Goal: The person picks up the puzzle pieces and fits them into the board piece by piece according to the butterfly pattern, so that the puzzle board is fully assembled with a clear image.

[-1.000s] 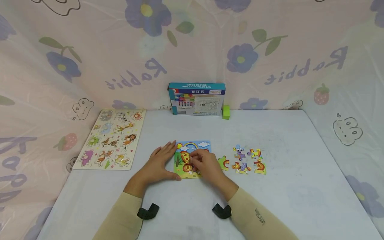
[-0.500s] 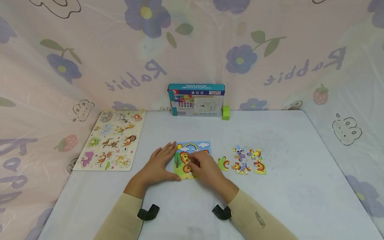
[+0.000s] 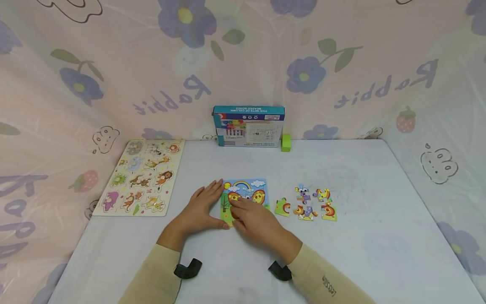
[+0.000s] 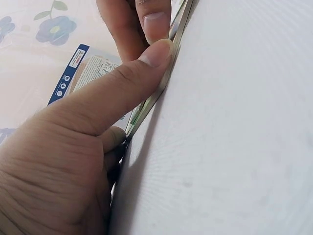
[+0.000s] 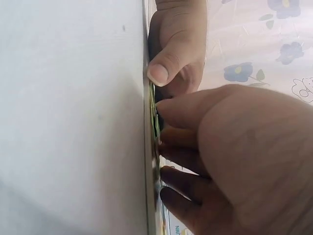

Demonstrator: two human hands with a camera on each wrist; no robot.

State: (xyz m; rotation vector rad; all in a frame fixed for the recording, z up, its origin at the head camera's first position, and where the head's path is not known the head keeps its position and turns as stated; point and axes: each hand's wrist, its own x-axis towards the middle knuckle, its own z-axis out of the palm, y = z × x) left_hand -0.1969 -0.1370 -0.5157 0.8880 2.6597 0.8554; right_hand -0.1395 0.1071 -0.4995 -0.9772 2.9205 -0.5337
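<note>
A small butterfly puzzle board (image 3: 258, 182), with sky and a rainbow along its top, lies on the white table. My left hand (image 3: 199, 209) is spread along the board's left side, with the fingers extended towards its upper corner and the thumb (image 4: 159, 53) touching the near edge. Over the board's lower part my right hand (image 3: 258, 221) bends down, its thumb and fingers about a thin green-edged puzzle piece (image 5: 153, 117) that looks slightly tilted; the hand hides most of it. In the right wrist view the right hand's fingertips (image 5: 167, 172) touch the board's surface.
Several loose puzzle pieces (image 3: 305, 212) lie right of the board. A wooden animal puzzle (image 3: 168, 198) rests at the left. Along the back stand a blue-topped box (image 3: 262, 131) and a green block (image 3: 286, 143). A printed curtain (image 3: 247, 76) surrounds the table.
My right hand has moved left and down from the middle of the board to its lower-left part, uncovering the upper butterfly wings. The left hand and the loose pieces stay in place.
</note>
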